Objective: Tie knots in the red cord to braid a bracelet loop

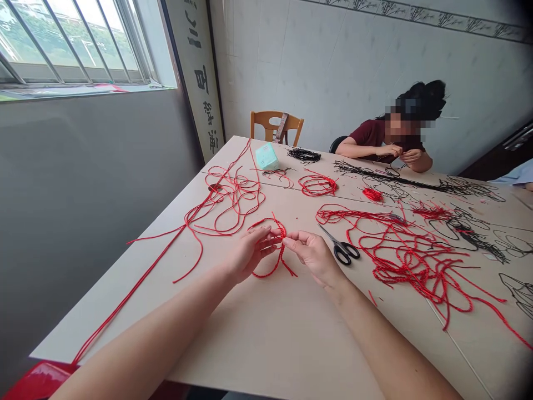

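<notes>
A loop of braided red cord [266, 274] hangs between my hands, just over the table in front of me. With bent fingers, my left hand [254, 250] holds the loop's left side near a knotted part. The thumb and forefinger of my right hand [307, 249] pinch the same cord at that knot. Two short cord ends dangle below it. My fingertips partly cover the knot, so its detail is hidden. Beside my right hand lie black-handled scissors [345, 253], their blades pointing to the upper left.
Tangled red cords [420, 266] spread to the right, and long loose red strands [144, 272] run along the left side. A coiled red bundle [318, 185], black cords [391, 176] and a mint-green packet [267, 157] lie farther back. Across the table, a person [387, 139] handles thin cord. A wooden chair [270, 119] stands behind.
</notes>
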`<state>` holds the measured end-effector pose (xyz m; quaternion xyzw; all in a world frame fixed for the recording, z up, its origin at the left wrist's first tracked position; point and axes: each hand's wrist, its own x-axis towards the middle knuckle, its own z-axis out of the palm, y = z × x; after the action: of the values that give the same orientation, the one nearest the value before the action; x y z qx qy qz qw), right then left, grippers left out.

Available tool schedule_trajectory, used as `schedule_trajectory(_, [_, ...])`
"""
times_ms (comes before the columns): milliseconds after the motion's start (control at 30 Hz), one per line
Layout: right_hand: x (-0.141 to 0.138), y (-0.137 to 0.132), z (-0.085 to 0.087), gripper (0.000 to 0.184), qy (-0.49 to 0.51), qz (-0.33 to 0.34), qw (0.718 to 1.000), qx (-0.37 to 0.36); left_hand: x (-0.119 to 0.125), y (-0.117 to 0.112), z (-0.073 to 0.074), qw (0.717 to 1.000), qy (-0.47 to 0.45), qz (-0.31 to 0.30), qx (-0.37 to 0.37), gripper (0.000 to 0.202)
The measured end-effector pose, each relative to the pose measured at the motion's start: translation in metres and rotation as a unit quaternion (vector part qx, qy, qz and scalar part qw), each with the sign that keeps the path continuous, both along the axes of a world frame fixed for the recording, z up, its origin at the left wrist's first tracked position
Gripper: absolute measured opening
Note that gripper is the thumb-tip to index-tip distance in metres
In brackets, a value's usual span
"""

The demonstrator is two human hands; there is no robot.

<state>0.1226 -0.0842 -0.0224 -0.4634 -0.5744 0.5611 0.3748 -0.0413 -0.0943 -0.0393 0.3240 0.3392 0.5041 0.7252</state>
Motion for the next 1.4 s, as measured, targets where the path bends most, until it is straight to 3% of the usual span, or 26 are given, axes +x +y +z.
schedule_trajectory(167, [0.006, 0.004, -0.003, 0.036, -0.008, 0.022, 1.0, 0.004, -0.004, 0.007, 0.0, 0.994, -0.078, 0.044, -0.057, 0.014])
schedule_trajectory(300, [0.021, 0.016, -0.005, 0.036, -0.034, -0.007, 0.999, 0.022, -0.007, 0.012, 0.002, 0.991, -0.065, 0.108, -0.056, 0.015])
schedule_trajectory(400, [0.031, 0.022, -0.006, 0.03, -0.095, -0.019, 0.992, 0.084, -0.008, 0.011, 0.003, 0.99, -0.025, 0.138, -0.021, 0.016])
schedule_trajectory(500, [0.034, 0.023, -0.008, 0.028, -0.196, -0.012, 0.968, 0.156, -0.01, 0.01, 0.003, 0.991, 0.017, 0.135, 0.018, 0.021])
schedule_trajectory(667, [0.028, 0.013, -0.007, 0.022, -0.348, -0.048, 0.9, 0.26, -0.009, 0.007, 0.003, 0.994, 0.031, 0.087, 0.052, 0.026])
schedule_trajectory(700, [0.025, 0.011, -0.006, 0.024, -0.341, -0.051, 0.898, 0.272, -0.008, 0.007, 0.002, 0.995, 0.024, 0.077, 0.057, 0.025])
schedule_trajectory(767, [0.017, 0.005, -0.004, 0.029, -0.29, -0.029, 0.922, 0.255, -0.006, 0.006, 0.003, 0.996, 0.013, 0.064, 0.065, 0.023])
schedule_trajectory(867, [0.006, -0.001, -0.005, 0.033, -0.189, 0.03, 0.968, 0.164, -0.003, 0.004, 0.003, 0.996, 0.005, 0.044, 0.073, 0.023])
schedule_trajectory(1000, [-0.002, -0.003, -0.009, 0.027, -0.09, 0.073, 0.989, 0.087, 0.0, 0.002, 0.005, 0.997, 0.004, 0.024, 0.07, 0.024])
schedule_trajectory(1167, [-0.001, -0.005, -0.007, 0.021, -0.113, 0.042, 0.978, 0.172, 0.0, 0.002, 0.006, 0.996, 0.007, 0.022, 0.085, 0.028])
schedule_trajectory(1400, [-0.003, -0.01, -0.005, 0.019, -0.18, 0.015, 0.936, 0.302, -0.005, 0.007, 0.014, 0.97, 0.155, 0.087, 0.167, 0.031])
